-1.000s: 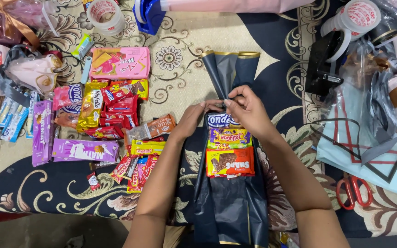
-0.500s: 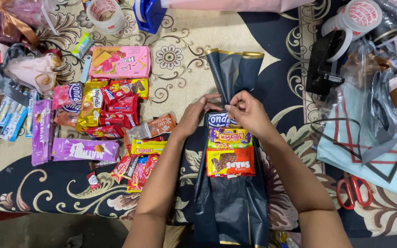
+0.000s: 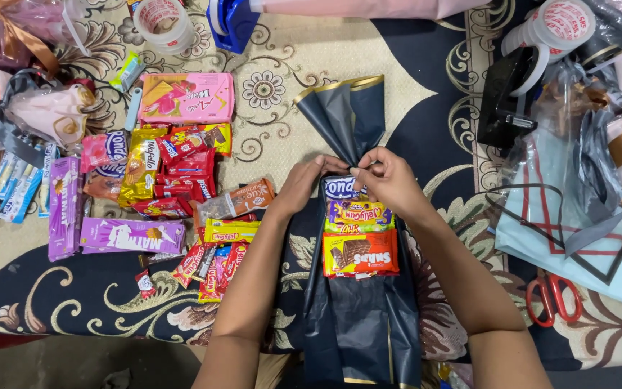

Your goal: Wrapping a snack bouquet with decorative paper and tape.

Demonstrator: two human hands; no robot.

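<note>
A dark blue wrapping sheet with a gold edge (image 3: 347, 115) lies on the patterned carpet and is gathered to a narrow waist in the middle. My left hand (image 3: 302, 184) and my right hand (image 3: 386, 176) both pinch that gathered waist from either side. Just below my hands, a stack of snack packets (image 3: 359, 238) sits on the lower part of the sheet: a blue-and-white one, a purple-yellow one and an orange chocolate packet. The sheet's lower part (image 3: 361, 331) spreads toward me between my forearms.
Many loose snack packets (image 3: 160, 180) and a pink box (image 3: 187, 97) lie to the left. Tape rolls (image 3: 163, 21) (image 3: 556, 25) sit at the top. Red-handled scissors (image 3: 556, 295) and light blue paper (image 3: 577, 223) lie on the right, beside a black object (image 3: 505, 97).
My hands have stayed at the sheet's waist, tightening the gather slightly. The upper fan of the sheet has shifted a little; the packets have not moved.
</note>
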